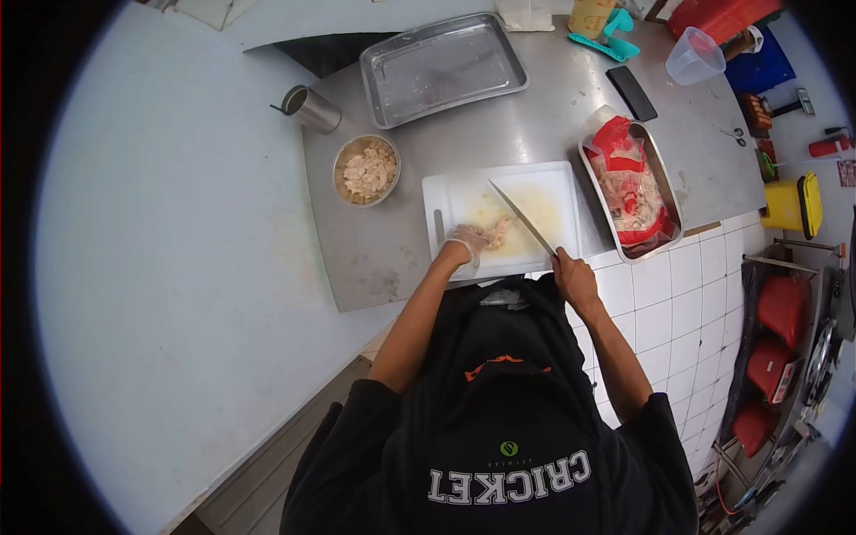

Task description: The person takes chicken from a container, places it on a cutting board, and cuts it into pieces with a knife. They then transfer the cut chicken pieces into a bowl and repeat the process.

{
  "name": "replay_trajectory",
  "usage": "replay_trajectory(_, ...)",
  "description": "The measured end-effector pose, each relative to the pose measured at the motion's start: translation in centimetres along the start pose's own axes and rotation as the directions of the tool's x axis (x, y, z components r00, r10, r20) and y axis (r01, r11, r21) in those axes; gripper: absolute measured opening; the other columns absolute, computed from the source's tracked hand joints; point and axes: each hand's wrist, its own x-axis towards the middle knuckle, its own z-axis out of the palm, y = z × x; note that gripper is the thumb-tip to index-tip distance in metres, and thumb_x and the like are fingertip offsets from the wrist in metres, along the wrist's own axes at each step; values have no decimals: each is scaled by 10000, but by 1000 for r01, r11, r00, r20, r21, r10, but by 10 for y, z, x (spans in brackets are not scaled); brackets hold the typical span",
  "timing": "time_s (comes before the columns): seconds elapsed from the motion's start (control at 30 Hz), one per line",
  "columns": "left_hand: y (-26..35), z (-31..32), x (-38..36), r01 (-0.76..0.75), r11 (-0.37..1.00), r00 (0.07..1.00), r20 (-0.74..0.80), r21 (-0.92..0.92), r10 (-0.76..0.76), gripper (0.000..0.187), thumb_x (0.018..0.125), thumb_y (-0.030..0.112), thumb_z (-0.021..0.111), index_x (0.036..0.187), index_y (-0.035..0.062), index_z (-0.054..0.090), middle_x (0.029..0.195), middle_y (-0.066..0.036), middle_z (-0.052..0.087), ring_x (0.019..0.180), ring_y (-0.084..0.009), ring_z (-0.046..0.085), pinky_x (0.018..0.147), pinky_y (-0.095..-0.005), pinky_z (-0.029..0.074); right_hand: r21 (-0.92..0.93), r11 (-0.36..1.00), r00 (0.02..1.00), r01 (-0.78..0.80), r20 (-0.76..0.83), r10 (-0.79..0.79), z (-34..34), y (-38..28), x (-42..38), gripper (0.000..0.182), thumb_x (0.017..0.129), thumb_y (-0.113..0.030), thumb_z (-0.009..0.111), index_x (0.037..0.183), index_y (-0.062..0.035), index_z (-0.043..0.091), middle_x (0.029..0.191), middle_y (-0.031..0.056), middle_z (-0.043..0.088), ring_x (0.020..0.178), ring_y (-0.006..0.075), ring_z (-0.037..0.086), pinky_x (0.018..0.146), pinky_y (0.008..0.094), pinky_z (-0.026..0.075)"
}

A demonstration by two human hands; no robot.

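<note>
Working with both hands at a metal table [357, 254], we hold a long knife [524, 220] and a pale piece of meat [500, 234] over a white cutting board [560, 187]. Our right hand [576, 279] is closed around the knife's handle, the blade slanting up and to the left above the board. Our left hand [467, 242], in a clear glove, touches the meat on the lower part of the board; we cannot tell how tightly its fingers are clamped. Wet yellowish patches mark the board's surface.

To the left of the board stands a round metal bowl [338, 178] of pale, cut pieces [368, 170], with a metal tumbler [314, 111] just behind it. A large shallow tray [446, 73] lies beyond the board. On the right, a deep metal pan [672, 198] holds red and clear packaging [615, 139] around pale contents. Farther back lie a black flat object [631, 94], scissors [734, 135] and teal utensils [597, 46], near a translucent cup [695, 59].
</note>
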Motion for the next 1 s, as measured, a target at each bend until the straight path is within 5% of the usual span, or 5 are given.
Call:
replay_trajectory(0.13,-43,25,19,-158,952,987,-43,-261,152,181,929,238,588,909,61,622,873,-110,637,806,-241,637,745,-359,514,-15,1000,1000,-19,-22,18,1,-9,-3,198,989,-268,509,1010,-72,534,639,259,617,621,491,618,576,586,496)
replay_trajectory(0.3,14,-2,-15,2,237,999,15,-971,51,176,921,189,644,983,64,536,837,-35,541,733,-154,592,702,-316,507,126,991,992,-53,-106,66,14,-9,-11,200,985,-247,521,978,-48,540,654,268,621,630,487,616,566,582,486)
replay_trajectory(0.4,52,-5,5,-119,185,981,-87,-976,174,217,912,174,658,1014,51,512,854,-43,531,685,-173,587,662,-336,499,251,961,972,-116,-170,162,13,-4,-21,197,981,-218,535,941,-25,543,672,277,621,644,486,616,555,567,477)
replay_trajectory(0.73,79,19,29,1,133,998,-7,-991,-58,178,904,57,650,1021,31,518,858,-70,581,657,-144,571,554,-284,470,423,873,919,-243,-188,347,-10,-25,-32,232,987,-228,536,974,1,567,725,289,637,701,489,632,590,546,478)
replay_trajectory(1.0,9,60,24,-50,617,939,-248,-785,-239,223,905,223,630,912,1,610,759,-143,652,633,-242,644,598,-363,521,64,976,962,-209,-164,217,30,-10,-34,207,989,-249,512,1011,-44,524,649,276,620,625,493,623,570,592,496)
